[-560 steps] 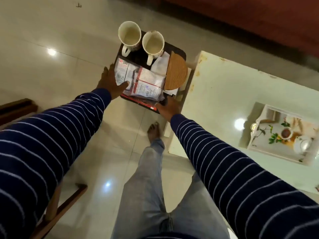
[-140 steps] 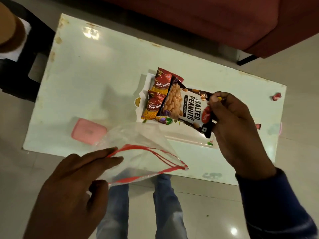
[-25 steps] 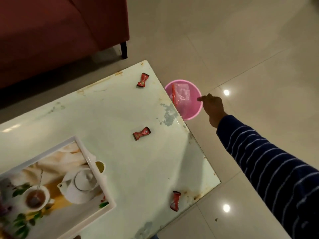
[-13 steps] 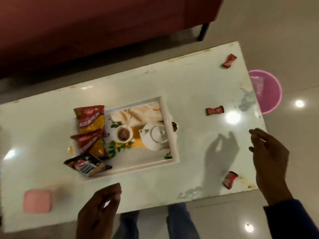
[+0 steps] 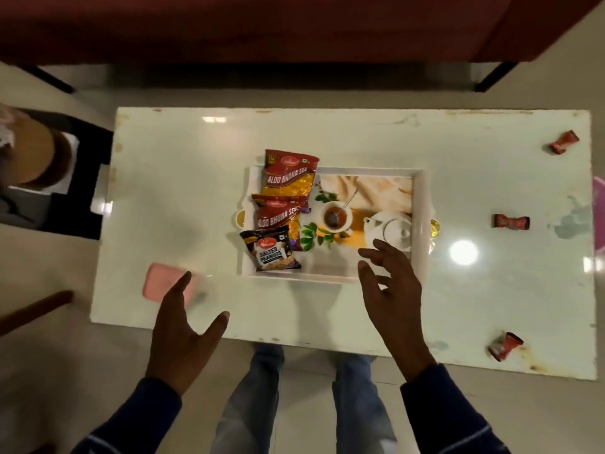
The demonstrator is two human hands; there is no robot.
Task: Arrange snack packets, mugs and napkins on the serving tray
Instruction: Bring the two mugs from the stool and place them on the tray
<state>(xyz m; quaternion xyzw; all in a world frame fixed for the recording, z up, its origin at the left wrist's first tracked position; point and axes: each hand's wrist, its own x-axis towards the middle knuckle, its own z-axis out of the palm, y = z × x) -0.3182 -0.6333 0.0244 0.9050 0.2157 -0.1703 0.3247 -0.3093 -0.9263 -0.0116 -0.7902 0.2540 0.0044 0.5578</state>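
Note:
A white serving tray point(image 5: 420, 204) with a printed teapot picture lies in the middle of the pale table point(image 5: 183, 178). On its left side lie two red aloo bhujia packets point(image 5: 289, 175) point(image 5: 276, 216) and a dark salted peanuts packet point(image 5: 271, 252). My right hand point(image 5: 389, 290) hovers with spread fingers over the tray's near right corner, holding nothing. Near the table's front edge my left hand point(image 5: 181, 329) is spread and empty, just in front of a pink flat object point(image 5: 160, 283). No mugs or napkins are on the tray.
Three small red wrapped sweets point(image 5: 563, 142) point(image 5: 511, 221) point(image 5: 504, 346) lie along the table's right end. A pink bin's rim point(image 5: 599, 214) shows at the right edge. A black stool with a round woven mat point(image 5: 36, 155) stands left. A red sofa point(image 5: 262, 24) runs behind.
The view swung back from the pink bin to centre on the table and tray. My right hand moved in from the table's right end to above the tray; my left hand rose into view.

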